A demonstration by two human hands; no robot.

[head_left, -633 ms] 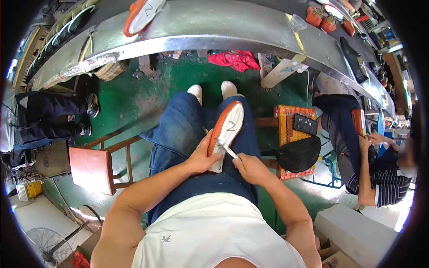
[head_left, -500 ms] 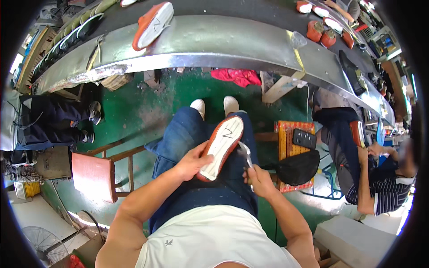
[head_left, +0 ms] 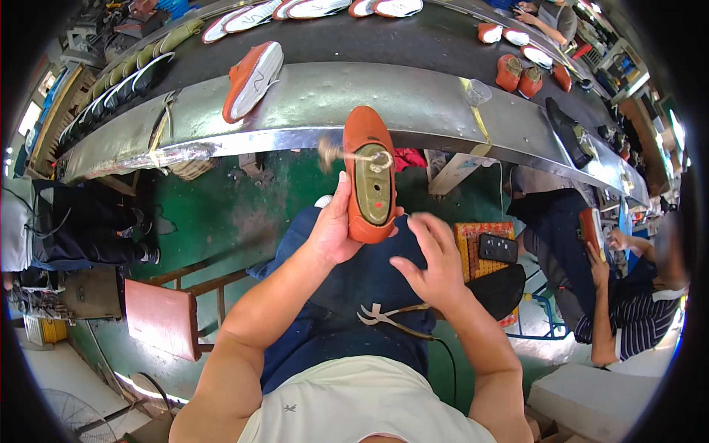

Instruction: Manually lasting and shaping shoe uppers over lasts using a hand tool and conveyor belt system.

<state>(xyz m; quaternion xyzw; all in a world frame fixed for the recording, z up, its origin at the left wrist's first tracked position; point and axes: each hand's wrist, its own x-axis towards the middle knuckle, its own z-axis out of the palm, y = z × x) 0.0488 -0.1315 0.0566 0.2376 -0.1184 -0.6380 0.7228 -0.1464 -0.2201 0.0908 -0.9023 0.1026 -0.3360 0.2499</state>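
My left hand (head_left: 337, 230) grips the heel end of an orange-brown shoe (head_left: 365, 127), held up in front of my knees with its toe pointing away. Its top opening faces me, and an olive-green shoe last (head_left: 377, 199) fills it. A pale cord (head_left: 379, 164) is looped at the last, and its blurred end swings out to the left. Just right of the heel, my right hand (head_left: 436, 258) is open, fingers apart, holding nothing. On my lap below it lies a pair of pincers (head_left: 378, 316), jaws spread, handles toward the right.
A metal-edged bench (head_left: 317, 92) runs across ahead, with another orange shoe (head_left: 252, 81) on it and rows of shoes beyond. At my left is a stool (head_left: 161, 306). On my right, a phone (head_left: 498, 249) lies on a woven seat; a seated person (head_left: 613, 280) holds a shoe.
The shoe has turned from sole up to opening up and moved farther out. My right hand has let go of the pincers, which now lie on my lap. The view has tilted upward.
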